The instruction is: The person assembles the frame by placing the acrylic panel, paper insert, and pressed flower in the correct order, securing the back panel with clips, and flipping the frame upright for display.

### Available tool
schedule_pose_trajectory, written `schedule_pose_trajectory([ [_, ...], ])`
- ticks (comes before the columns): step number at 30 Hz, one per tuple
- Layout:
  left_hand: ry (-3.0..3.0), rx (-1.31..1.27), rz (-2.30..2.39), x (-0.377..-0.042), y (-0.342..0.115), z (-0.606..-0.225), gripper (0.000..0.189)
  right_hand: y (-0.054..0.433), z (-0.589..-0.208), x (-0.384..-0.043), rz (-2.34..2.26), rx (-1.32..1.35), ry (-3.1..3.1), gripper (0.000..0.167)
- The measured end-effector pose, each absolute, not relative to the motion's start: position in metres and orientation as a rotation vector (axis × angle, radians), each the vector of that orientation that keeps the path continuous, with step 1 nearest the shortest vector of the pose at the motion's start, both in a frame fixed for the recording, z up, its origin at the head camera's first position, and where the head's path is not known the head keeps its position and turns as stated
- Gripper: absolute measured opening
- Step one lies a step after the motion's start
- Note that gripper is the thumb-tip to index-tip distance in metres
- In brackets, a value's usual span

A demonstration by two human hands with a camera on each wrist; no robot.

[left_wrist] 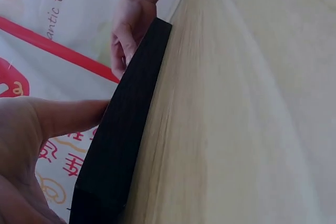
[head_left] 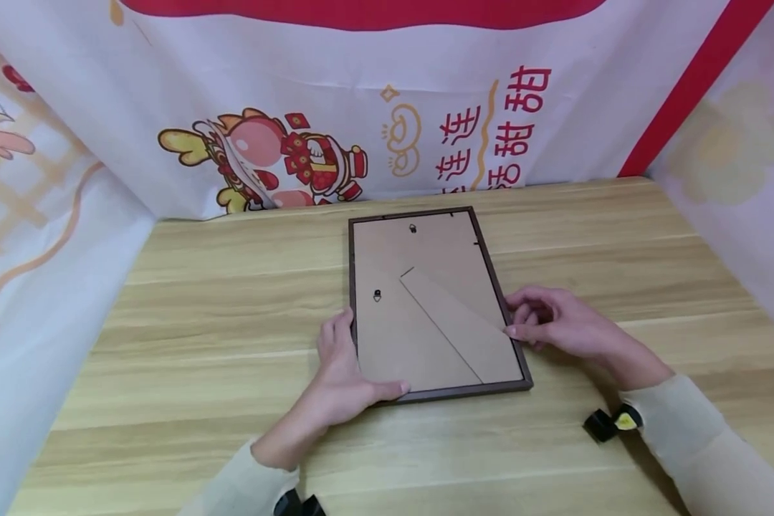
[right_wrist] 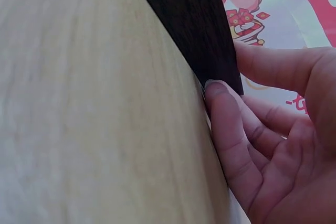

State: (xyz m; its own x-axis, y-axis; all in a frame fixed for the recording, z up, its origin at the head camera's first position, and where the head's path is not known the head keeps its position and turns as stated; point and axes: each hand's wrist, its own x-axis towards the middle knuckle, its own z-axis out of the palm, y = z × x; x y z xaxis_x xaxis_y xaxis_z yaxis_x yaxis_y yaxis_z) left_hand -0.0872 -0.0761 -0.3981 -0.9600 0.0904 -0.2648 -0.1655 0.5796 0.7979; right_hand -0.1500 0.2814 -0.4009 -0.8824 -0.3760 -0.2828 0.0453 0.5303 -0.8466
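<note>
A picture frame (head_left: 435, 308) with a dark rim lies back side up on the wooden table. Its brown backing board carries two small black hangers and a stand flap lying flat, outlined by a thin line. At the near left corner my left hand (head_left: 345, 376) holds the frame, thumb on the near rim and fingers against the left side. My right hand (head_left: 561, 322) pinches the right rim, its thumb on top and its other fingers bent at the side. In the right wrist view, fingertips (right_wrist: 223, 108) touch the lower edge of the dark rim.
The wooden table (head_left: 200, 344) runs beneath and around the frame. A white cloth (head_left: 264, 57) with red and cartoon prints hangs behind it and along both sides. Black wrist devices (head_left: 601, 426) sit at both sleeve cuffs.
</note>
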Motion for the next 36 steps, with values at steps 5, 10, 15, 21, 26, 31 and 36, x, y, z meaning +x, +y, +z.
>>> schedule_pose_trajectory([
  [5,2.533,-0.092,1.305,-0.086,-0.069,-0.397,0.144,0.281,-0.401,-0.148,-1.31,-0.28,2.339,0.05],
  [10,2.54,-0.085,1.266,-0.088,-0.068,-0.396,0.144,0.28,-0.402,-0.145,-1.315,-0.27,2.354,0.049],
  [15,2.486,-0.083,1.313,-0.095,-0.088,-0.395,0.136,0.276,-0.404,-0.146,-1.337,-0.269,2.356,0.051],
  [21,2.271,-0.19,1.67,-0.109,-0.118,-0.398,0.072,0.279,-0.404,-0.148,-1.352,-0.256,2.372,0.049],
  [26,2.2,-0.16,1.72,-0.112,-0.127,-0.403,0.063,0.281,-0.403,-0.15,-1.357,-0.258,2.37,0.049],
  [31,2.19,-0.148,1.763,-0.113,-0.129,-0.411,0.062,0.282,-0.403,-0.15,-1.351,-0.25,2.366,0.05],
  [36,2.184,-0.163,1.795,-0.113,-0.127,-0.417,0.063,0.283,-0.405,-0.149,-1.351,-0.236,2.356,0.05],
])
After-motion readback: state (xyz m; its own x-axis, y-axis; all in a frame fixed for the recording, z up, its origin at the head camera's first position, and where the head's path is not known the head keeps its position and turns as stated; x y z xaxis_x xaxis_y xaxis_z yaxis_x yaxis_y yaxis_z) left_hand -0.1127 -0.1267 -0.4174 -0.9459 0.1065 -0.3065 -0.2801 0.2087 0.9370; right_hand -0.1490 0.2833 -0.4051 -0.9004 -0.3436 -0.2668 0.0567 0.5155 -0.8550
